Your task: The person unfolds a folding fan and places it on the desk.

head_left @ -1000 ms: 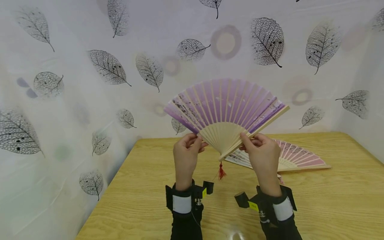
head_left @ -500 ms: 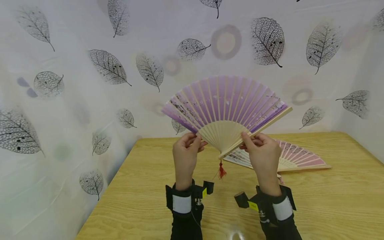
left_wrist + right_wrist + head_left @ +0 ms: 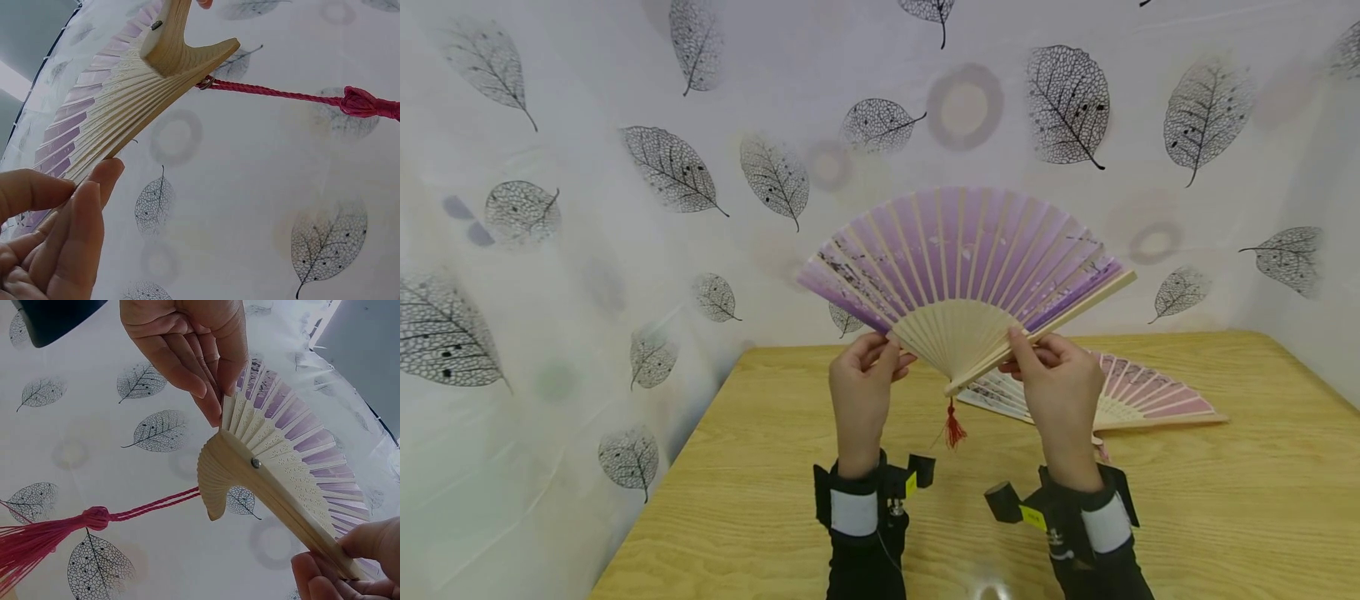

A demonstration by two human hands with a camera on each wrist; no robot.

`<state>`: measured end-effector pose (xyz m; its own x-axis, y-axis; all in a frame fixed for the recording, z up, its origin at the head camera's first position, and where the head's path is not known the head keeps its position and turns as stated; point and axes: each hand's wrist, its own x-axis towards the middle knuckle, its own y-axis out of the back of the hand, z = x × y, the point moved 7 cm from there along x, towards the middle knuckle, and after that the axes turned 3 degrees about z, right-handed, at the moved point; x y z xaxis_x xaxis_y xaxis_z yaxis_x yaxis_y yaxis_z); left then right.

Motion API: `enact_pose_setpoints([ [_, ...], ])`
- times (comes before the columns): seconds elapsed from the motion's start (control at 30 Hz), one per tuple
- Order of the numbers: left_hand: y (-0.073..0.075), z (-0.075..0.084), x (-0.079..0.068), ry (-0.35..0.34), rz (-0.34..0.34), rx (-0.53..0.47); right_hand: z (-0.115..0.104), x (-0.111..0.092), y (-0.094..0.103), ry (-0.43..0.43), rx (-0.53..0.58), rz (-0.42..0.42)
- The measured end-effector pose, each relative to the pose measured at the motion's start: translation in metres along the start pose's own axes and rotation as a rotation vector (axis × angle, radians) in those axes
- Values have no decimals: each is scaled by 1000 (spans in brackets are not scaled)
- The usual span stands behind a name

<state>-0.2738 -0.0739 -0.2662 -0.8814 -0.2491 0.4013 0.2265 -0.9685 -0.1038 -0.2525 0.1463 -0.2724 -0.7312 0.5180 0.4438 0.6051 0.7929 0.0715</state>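
Note:
A purple folding fan (image 3: 958, 242) with pale wooden ribs is spread wide and held up above the table. My left hand (image 3: 861, 392) pinches its left edge rib between thumb and fingers. At the opposite side my right hand (image 3: 1060, 387) grips the thick right guard stick, thumb toward me. From the pivot end hangs a red tassel (image 3: 954, 429), its cord knot (image 3: 95, 518) large in the right wrist view. The left wrist view shows the fingertips (image 3: 109, 169) on the outermost rib, close to the purple cloth.
Behind my right hand, a pink folding fan (image 3: 1157, 392) lies spread on the wooden table (image 3: 760, 500). A pale curtain (image 3: 587, 275) printed with leaves rises at the table's back and left.
The purple fan has spread a little wider. Its left edge has shifted left with my left hand, and its right guard stick has moved slightly right.

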Motion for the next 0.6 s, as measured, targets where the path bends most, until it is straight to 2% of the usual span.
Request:
enact_pose_setpoints([
  [0.3, 0, 1, -1, -20, 11, 1, 3, 0, -2, 8, 21, 7],
  [0.6, -1, 0, -1, -36, 15, 19, 5, 0, -5, 47, -150, -48],
])
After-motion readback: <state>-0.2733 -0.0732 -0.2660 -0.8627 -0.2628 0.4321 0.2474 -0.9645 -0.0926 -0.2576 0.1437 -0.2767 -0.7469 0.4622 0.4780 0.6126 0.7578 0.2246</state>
